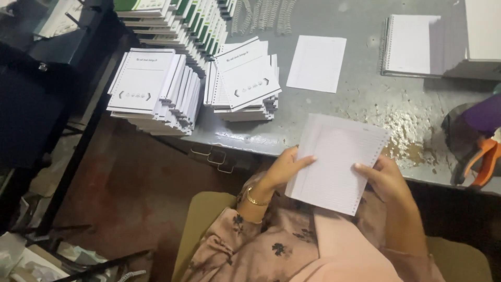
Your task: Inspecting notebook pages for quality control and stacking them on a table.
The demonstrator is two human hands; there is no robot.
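Both hands, left point(284, 169) and right point(383, 180), clasp a punched, ruled paper sheaf point(336, 162) by its side edges, fingers closed, tilted above the scuffed grey bench point(365, 99) front edge.

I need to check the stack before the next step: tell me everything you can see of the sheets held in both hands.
The stack of sheets is white ruled paper, several leaves thick, with a row of punched holes along its right edge. It looks loose and unbound, tilted slightly clockwise, held above the person's lap at the near edge of the grey table. The left hand grips its left edge, the right hand its lower right edge. No cover shows on it.
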